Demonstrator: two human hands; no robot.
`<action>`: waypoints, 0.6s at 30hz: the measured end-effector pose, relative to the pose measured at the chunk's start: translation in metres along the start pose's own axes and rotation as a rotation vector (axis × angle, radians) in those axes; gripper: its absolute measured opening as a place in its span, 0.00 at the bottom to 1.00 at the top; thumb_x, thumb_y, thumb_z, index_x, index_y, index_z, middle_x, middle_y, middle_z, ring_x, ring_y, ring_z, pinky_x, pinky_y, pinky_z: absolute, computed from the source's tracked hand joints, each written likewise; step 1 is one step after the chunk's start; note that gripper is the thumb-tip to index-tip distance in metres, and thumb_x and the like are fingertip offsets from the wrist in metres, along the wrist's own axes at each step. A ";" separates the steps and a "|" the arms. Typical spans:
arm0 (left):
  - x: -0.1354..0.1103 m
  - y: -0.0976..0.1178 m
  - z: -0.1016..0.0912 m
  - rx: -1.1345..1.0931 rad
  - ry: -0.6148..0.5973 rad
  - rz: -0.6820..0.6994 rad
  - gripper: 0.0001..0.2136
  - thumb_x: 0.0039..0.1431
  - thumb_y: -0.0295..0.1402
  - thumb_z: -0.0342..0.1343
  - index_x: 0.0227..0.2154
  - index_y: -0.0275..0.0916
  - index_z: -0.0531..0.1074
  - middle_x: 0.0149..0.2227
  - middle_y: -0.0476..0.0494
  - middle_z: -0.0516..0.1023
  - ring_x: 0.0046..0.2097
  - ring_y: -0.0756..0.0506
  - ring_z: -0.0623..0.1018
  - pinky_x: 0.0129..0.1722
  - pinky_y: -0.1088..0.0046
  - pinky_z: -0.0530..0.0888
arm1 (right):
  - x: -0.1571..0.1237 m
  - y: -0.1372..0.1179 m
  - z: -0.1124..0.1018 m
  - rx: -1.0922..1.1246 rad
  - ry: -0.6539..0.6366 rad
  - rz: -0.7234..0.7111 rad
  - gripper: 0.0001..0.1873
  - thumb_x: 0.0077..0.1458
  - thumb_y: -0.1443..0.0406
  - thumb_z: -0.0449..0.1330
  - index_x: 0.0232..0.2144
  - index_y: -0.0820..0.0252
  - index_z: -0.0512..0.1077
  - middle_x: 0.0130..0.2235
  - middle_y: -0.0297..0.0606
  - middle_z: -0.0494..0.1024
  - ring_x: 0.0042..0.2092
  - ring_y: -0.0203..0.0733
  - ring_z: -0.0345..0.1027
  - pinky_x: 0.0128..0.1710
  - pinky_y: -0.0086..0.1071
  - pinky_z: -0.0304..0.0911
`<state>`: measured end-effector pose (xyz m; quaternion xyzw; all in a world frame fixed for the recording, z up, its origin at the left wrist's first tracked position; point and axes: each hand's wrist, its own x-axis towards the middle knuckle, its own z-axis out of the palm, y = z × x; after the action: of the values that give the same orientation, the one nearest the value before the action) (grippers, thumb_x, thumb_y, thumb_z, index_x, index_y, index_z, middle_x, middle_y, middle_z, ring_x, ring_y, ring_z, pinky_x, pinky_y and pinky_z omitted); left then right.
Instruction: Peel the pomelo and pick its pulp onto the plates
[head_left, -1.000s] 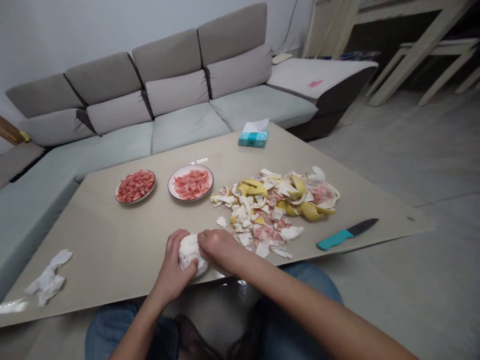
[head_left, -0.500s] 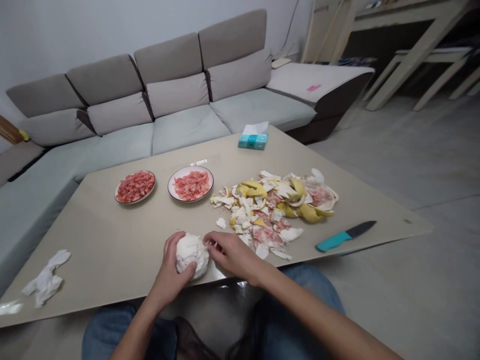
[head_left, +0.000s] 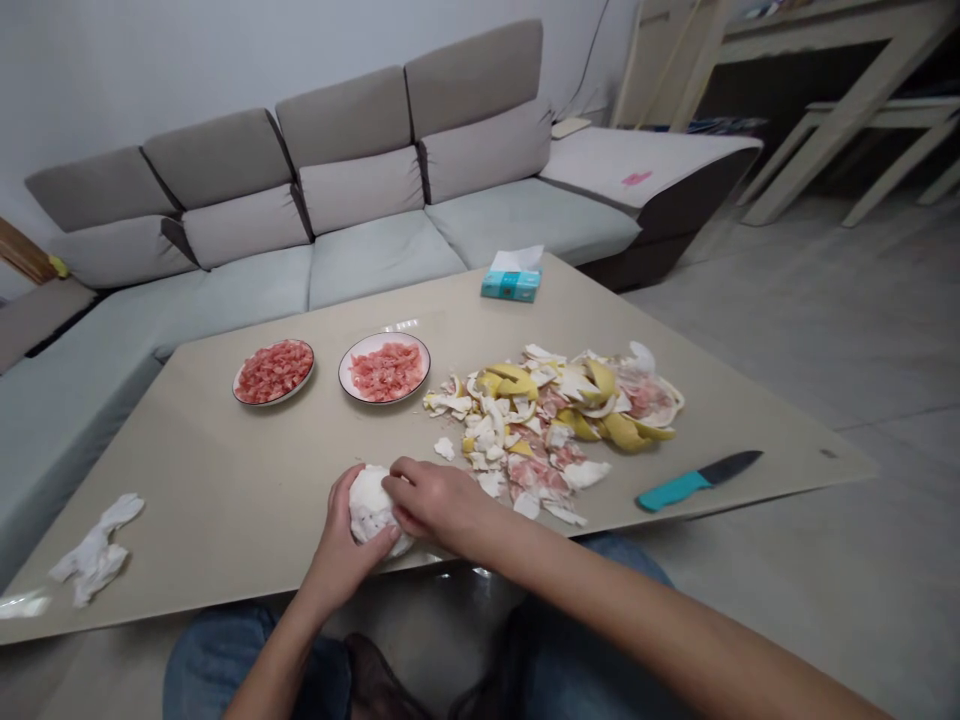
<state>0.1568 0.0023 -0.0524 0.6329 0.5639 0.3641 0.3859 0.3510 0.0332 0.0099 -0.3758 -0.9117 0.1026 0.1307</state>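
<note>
One round, white, pith-covered fruit (head_left: 369, 508), near edge of the pale, glossy counter (head_left: 240, 490), head view. I've got the left hand (head_left: 343, 545) wrapped around it, fingers wide, probably for steadying; right hand (head_left: 439, 505) has fingers bunched against it, can't tell if pinching. Yellow-and-white peel heap (head_left: 517, 385) near, likely for easy reach; teal-handled, dark-bladed knife (head_left: 691, 486) apart, presumably for safety.

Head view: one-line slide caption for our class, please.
Left hand cups a white fruit, right hand against it, near heaped peel.
</note>
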 end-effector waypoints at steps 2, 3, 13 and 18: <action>0.001 0.004 0.001 0.021 -0.005 0.006 0.34 0.51 0.33 0.60 0.60 0.43 0.53 0.62 0.38 0.58 0.63 0.38 0.62 0.63 0.54 0.58 | 0.008 -0.006 -0.007 -0.085 -0.115 0.007 0.09 0.59 0.68 0.55 0.42 0.66 0.71 0.41 0.47 0.75 0.36 0.42 0.71 0.31 0.30 0.62; 0.002 0.005 0.001 0.031 -0.001 0.014 0.33 0.50 0.32 0.60 0.59 0.43 0.54 0.61 0.37 0.58 0.62 0.38 0.62 0.62 0.54 0.59 | 0.012 -0.009 -0.009 -0.102 -0.163 0.016 0.09 0.58 0.69 0.56 0.42 0.66 0.71 0.40 0.48 0.75 0.36 0.43 0.71 0.31 0.30 0.62; 0.005 0.008 0.010 0.146 0.031 0.217 0.33 0.46 0.29 0.60 0.57 0.41 0.55 0.59 0.36 0.59 0.62 0.37 0.61 0.63 0.51 0.57 | 0.014 -0.005 0.002 -0.026 -0.123 0.146 0.13 0.51 0.69 0.58 0.41 0.65 0.72 0.40 0.45 0.75 0.34 0.42 0.70 0.30 0.31 0.61; 0.004 0.007 0.008 0.177 0.010 0.239 0.33 0.47 0.29 0.59 0.58 0.41 0.54 0.59 0.35 0.58 0.63 0.37 0.60 0.63 0.51 0.57 | 0.001 -0.002 0.010 0.023 -0.008 0.136 0.08 0.53 0.69 0.57 0.37 0.65 0.72 0.37 0.43 0.74 0.32 0.39 0.68 0.29 0.30 0.58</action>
<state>0.1676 0.0053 -0.0492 0.7253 0.5162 0.3595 0.2799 0.3462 0.0319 0.0015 -0.4350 -0.8833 0.1232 0.1243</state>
